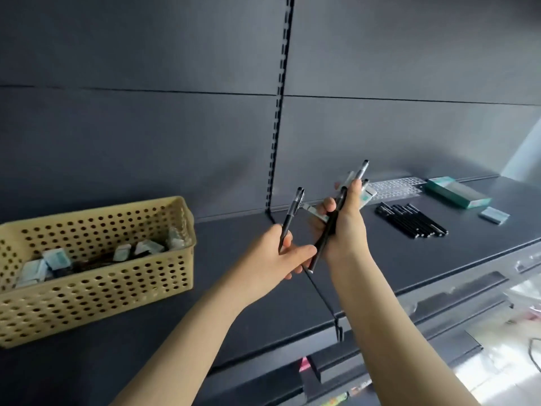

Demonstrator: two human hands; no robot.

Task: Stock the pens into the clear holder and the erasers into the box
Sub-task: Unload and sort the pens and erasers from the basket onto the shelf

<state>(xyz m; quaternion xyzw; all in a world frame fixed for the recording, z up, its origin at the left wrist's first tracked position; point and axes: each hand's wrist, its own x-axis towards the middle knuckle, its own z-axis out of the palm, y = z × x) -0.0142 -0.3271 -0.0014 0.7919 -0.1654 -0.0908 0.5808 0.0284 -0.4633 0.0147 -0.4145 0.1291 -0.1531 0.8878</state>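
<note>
My left hand (279, 253) pinches a single black pen (292, 213) that points up and away. Beside it, my right hand (344, 227) grips a bundle of black pens (332, 222) together with wrapped erasers (367, 194) that stick out behind the fingers. Both hands hover above the dark shelf (234, 288), nearly touching. A row of several black pens (411, 219) lies flat on the shelf to the right. Behind that row stands the clear holder (395, 187), and to its right a teal box (456, 191). One loose eraser (494, 215) lies in front of the box.
A perforated yellow basket (96, 282) stands at the left on the shelf, with wrapped erasers (57, 259) and some dark pens inside. A slotted upright (279, 112) divides the grey back panel. Lower shelves with goods show at the bottom right.
</note>
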